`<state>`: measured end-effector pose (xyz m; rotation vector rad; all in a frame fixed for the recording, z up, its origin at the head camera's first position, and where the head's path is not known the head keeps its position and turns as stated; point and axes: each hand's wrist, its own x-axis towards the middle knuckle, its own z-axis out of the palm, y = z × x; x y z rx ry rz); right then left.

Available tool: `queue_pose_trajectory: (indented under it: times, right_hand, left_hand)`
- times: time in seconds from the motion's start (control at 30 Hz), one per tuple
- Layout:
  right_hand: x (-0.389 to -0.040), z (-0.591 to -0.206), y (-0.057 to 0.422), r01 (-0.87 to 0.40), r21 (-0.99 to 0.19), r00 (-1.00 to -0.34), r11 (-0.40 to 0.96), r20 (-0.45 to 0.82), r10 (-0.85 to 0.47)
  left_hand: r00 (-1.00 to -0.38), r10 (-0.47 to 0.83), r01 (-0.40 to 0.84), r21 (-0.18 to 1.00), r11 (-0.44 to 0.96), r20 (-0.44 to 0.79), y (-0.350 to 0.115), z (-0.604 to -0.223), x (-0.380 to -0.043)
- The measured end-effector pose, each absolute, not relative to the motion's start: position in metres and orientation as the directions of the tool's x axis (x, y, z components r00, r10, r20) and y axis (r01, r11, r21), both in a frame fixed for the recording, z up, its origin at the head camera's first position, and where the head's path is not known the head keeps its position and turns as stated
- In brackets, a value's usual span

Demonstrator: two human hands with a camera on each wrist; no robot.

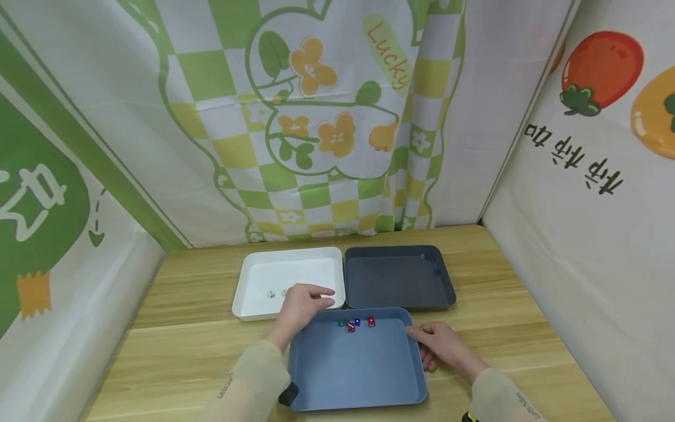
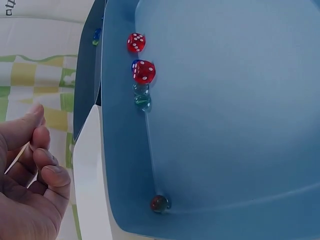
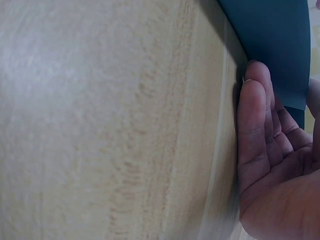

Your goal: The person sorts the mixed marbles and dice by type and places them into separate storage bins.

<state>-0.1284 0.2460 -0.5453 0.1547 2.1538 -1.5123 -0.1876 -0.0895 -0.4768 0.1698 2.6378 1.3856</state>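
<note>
The blue tray [image 1: 350, 375] lies nearest the person, and my right hand [image 1: 443, 346] grips its right edge, thumb at the rim and fingers [image 3: 252, 107] along the outer wall. Inside, near its far wall, are red dice [image 2: 144, 71], a blue piece [image 1: 357, 322] and green glass marbles [image 2: 142, 102]. A reddish-brown marble [image 2: 159, 203] sits alone in a corner. My left hand [image 1: 303, 305] hovers over the front right of the white tray [image 1: 248, 275], fingers loosely bent, nothing visible between thumb and forefinger. White dice [image 1: 271, 294] lie in that tray beside the hand.
A dark grey tray [image 1: 392, 287] stands right of the white one, with blue pieces [image 1: 436, 271] and a yellow-green marble [image 1: 423, 256] at its far right. The three trays stand close together on the wooden table [image 1: 179, 346]. Printed curtains [image 1: 327, 211] hang around it.
</note>
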Motion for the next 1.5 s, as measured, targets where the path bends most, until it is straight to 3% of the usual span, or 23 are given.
queue_pose_trajectory:
  times: [0.43, 1.5]
  right_hand:
    - [-0.127, -0.546, 0.245, 0.357, -0.850, -0.876, 0.388, -0.448, -0.176]
    - [-0.127, -0.545, 0.245, 0.356, -0.850, -0.876, 0.389, -0.448, -0.177]
  left_hand:
    - [-0.943, 0.306, 0.088, 0.789, 0.608, -0.130, -0.080, -0.479, -0.186]
    - [-0.901, 0.385, 0.121, 0.735, 0.668, -0.201, -0.062, -0.508, -0.182]
